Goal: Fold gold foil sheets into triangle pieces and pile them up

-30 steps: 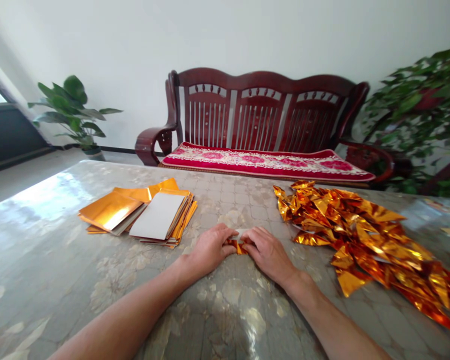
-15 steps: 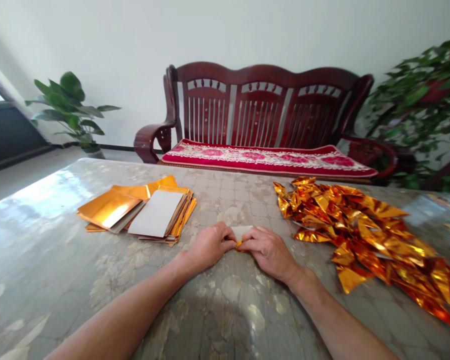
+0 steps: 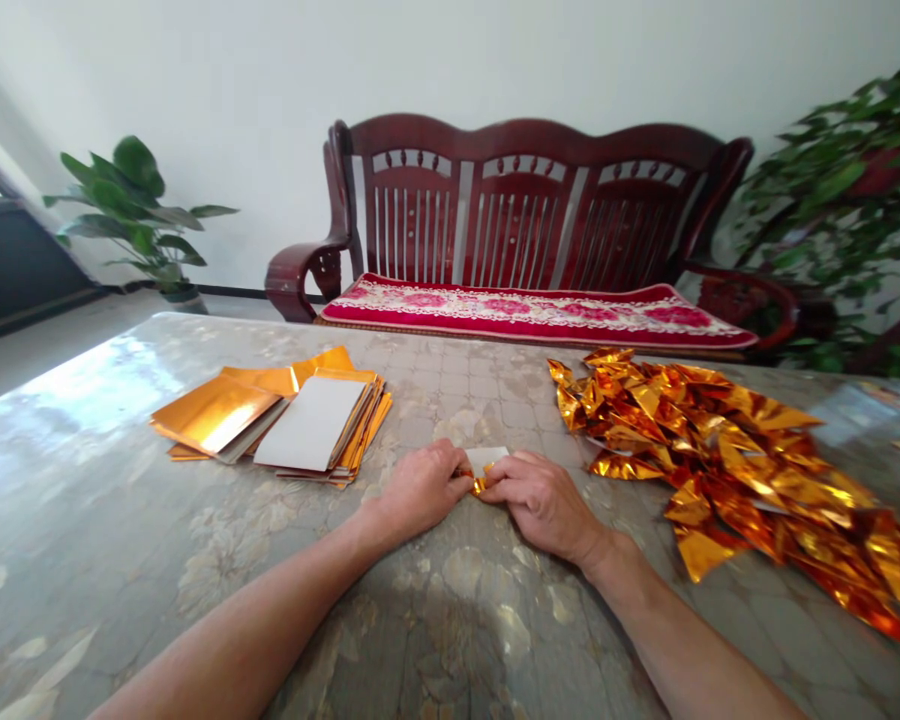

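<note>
Between my two hands, low over the table, is a small sheet of gold foil paper [image 3: 487, 457] with its pale back facing up and its near edge rolled over to show gold. My left hand [image 3: 429, 484] pinches the left end of the rolled edge. On the right end, the fingers of my right hand [image 3: 541, 497] are closed in the same way. Left of my hands lies a stack of flat foil paper [image 3: 311, 425], some sheets gold side up, some pale side up. A heap of folded gold foil pieces [image 3: 727, 450] spreads to the right.
A patterned grey table cover [image 3: 270, 590] lies under everything. Beyond the far edge stands a dark red wooden bench [image 3: 525, 220] with a red floral cushion [image 3: 525, 312]. Clear plastic [image 3: 862, 410] lies at the right. Potted plants stand left [image 3: 139, 210] and right [image 3: 855, 200].
The near edge of the foil paper shows more gold between my fingers, and a gap at its middle is wider. My hands stay in nearly the same place; the view has shifted slightly.
</note>
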Demonstrator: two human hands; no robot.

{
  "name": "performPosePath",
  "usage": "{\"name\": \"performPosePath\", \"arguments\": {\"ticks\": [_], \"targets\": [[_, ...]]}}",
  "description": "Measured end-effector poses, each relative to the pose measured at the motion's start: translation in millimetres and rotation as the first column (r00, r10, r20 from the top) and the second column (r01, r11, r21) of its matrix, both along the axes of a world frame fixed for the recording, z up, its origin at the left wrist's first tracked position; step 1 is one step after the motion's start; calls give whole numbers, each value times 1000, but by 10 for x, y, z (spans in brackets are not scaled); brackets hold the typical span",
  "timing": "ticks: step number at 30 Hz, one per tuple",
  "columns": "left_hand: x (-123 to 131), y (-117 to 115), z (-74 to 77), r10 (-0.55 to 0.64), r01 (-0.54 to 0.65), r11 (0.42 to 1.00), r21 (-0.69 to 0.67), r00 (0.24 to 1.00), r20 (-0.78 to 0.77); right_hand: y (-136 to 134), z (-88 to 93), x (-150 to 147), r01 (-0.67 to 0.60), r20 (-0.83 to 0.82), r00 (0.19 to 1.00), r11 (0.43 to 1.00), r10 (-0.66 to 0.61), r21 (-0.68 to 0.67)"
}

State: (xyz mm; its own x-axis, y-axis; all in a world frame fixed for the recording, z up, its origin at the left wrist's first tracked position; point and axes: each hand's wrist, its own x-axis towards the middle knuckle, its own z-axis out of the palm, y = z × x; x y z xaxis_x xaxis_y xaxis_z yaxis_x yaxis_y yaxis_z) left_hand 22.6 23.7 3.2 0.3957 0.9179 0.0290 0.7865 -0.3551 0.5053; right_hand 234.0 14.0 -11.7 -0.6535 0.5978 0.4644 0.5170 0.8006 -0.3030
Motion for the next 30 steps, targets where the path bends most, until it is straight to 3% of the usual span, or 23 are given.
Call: {"name": "performPosePath", "arguments": {"ticks": [15, 26, 30], "targets": [[41, -19, 44, 17, -16, 1000, 23, 999, -41, -43, 2, -22, 45, 75, 996, 999, -47, 30], [-153, 104, -37, 69, -29, 989, -147, 959, 276, -46, 25, -51, 72, 117, 990, 997, -76, 31], [-164, 92, -45, 98, -56, 989, -136, 941, 325, -54, 25, -55, 76, 100, 992, 997, -78, 24]]}}
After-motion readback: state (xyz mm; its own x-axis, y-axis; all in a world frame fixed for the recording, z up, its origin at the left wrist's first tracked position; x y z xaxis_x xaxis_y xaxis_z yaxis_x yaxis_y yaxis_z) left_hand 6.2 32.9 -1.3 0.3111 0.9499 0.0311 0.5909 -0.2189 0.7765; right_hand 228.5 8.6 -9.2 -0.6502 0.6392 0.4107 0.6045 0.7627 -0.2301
